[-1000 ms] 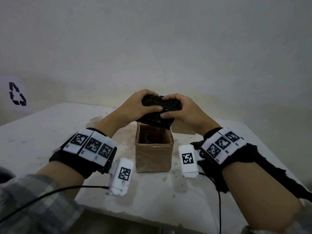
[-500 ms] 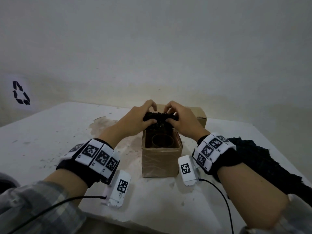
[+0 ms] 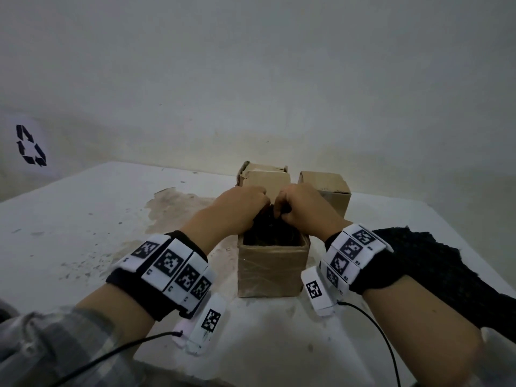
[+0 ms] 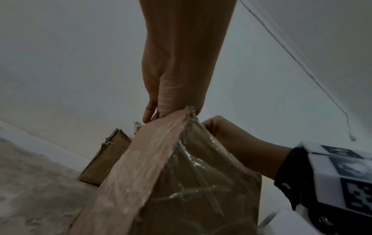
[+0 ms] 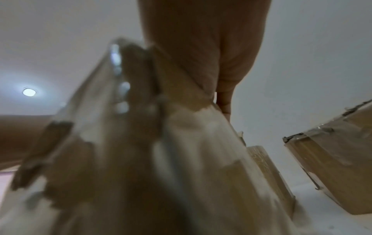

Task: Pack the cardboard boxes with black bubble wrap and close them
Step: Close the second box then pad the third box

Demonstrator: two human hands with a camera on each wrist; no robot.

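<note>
Stuffing in progress.
I see both hands, left hand (image 3: 240, 203) and right hand (image 3: 303, 206), curled on black bubble wrap (image 3: 272, 229) in the open box (image 3: 272, 268); I advise pressing evenly below the rim.

Premises read as a bare packing or storage room, not a furnished home. Evidence: plain unpainted-looking wall (image 3: 251, 79), stained white table (image 3: 69, 233) against it, taped cardboard boxes (image 3: 325, 188), a recycling symbol sign (image 3: 29, 145), recessed ceiling light (image 5: 28, 92).
</note>
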